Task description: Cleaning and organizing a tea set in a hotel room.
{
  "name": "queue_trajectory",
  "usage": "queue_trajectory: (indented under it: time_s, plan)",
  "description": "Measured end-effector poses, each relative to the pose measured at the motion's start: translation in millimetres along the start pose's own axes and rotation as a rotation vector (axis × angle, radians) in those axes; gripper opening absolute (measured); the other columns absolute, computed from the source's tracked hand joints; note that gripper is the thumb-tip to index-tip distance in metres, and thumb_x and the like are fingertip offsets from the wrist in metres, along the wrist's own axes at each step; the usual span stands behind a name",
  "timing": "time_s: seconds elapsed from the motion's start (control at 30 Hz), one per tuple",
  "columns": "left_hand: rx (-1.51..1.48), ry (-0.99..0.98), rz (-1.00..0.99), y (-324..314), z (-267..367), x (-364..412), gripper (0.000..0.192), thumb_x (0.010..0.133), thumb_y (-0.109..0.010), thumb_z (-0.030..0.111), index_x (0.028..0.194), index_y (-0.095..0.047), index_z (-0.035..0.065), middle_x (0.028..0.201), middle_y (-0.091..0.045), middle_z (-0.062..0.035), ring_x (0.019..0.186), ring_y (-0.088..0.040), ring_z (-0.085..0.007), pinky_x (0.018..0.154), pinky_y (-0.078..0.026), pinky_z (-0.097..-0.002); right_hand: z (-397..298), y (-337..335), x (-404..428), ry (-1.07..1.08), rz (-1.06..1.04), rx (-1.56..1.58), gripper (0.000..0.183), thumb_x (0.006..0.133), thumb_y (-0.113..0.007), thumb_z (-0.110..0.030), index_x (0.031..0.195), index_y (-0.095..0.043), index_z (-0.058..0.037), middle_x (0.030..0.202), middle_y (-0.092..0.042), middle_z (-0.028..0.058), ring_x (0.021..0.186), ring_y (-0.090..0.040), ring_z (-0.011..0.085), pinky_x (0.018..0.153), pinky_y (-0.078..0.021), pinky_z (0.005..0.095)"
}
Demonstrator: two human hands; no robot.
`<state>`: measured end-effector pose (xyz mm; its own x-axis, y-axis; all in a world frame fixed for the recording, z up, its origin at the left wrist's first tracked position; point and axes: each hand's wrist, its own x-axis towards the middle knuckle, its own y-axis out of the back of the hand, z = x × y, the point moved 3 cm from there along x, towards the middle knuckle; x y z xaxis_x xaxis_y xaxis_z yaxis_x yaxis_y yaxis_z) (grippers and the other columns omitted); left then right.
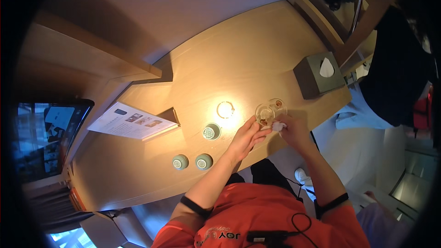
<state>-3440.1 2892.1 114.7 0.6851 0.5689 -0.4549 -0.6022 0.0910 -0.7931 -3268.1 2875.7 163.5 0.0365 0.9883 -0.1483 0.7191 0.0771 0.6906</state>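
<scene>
My left hand (244, 139) has its fingers against the side of a clear glass vessel (264, 112), lifted over the near edge of the wooden table (241, 75). A second round glass part (278, 105) shows just behind it; I cannot tell if the two are joined. Reddish-brown bits or liquid show in the glass. In my right hand (293, 129) is a crumpled white tissue (279, 126), pressed close to the vessel. Left of my hands stands a green cup (211, 132) with a speckled, pale face upward. Two smaller green cups (204, 161) rest upside down nearer me.
A brown wet-looking ring (225, 110) marks the brightly lit tabletop. The dark tissue box (320, 75) stands at right. On the left are a printed sheet on a stand (132, 120) and a screen (51, 137). Someone in dark clothing (399, 72) is at far right.
</scene>
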Motion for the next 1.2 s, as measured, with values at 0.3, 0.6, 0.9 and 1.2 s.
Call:
queue_trajectory:
  time_s: [0.3, 0.6, 0.9, 1.2]
  plan:
    - [0.573, -0.112, 0.487, 52.3, -24.2, -114.9, 0.019, 0.092, -0.054, 0.013, 0.096, -0.066, -0.0014, 0.079, -0.063, -0.0008, 0.071, -0.053, -0.0058, 0.065, -0.043, -0.0201, 16.6, -34.1, 31.1, 0.157, -0.051, -0.424, 0.017, 0.072, -0.066, -0.009, 0.088, -0.064, -0.0137, 0.084, -0.061, 0.0097, 0.075, -0.063, 0.0292, 0.068, -0.0514, 0.0383]
    - [1.619, -0.618, 0.925, 81.3, 58.3, -122.1, 0.048, 0.069, -0.072, 0.017, 0.113, -0.056, 0.0058, 0.093, -0.055, -0.0089, 0.083, -0.057, -0.0239, 0.071, -0.047, -0.0323, 13.0, -39.2, 19.6, 0.209, 0.067, -0.374, 0.019, 0.072, -0.064, -0.010, 0.091, -0.063, -0.0083, 0.087, -0.062, 0.0107, 0.075, -0.063, 0.0319, 0.069, -0.0501, 0.0391]
    - [1.769, -0.393, 0.579, 100.6, 83.9, -93.7, 0.051, 0.066, -0.076, 0.022, 0.110, -0.058, 0.0046, 0.103, -0.058, -0.0176, 0.089, -0.060, -0.0335, 0.078, -0.050, -0.0408, -3.0, -35.8, -49.1, -0.294, 0.034, 0.055, 0.036, 0.076, -0.068, -0.014, 0.106, -0.053, -0.0036, 0.088, -0.062, 0.0147, 0.083, -0.061, 0.0253, 0.070, -0.0470, 0.0323]
    - [-0.160, -0.086, -0.004, 115.8, 61.3, -125.8, 0.044, 0.090, -0.055, 0.039, 0.118, -0.052, 0.0049, 0.103, -0.063, -0.0096, 0.083, -0.064, -0.0190, 0.067, -0.055, -0.0305, -47.4, -72.8, -88.2, -0.296, -0.005, 1.016, 0.033, 0.078, -0.056, -0.004, 0.111, -0.053, -0.0038, 0.098, -0.056, 0.0035, 0.085, -0.055, 0.0102, 0.073, -0.0455, 0.0254]
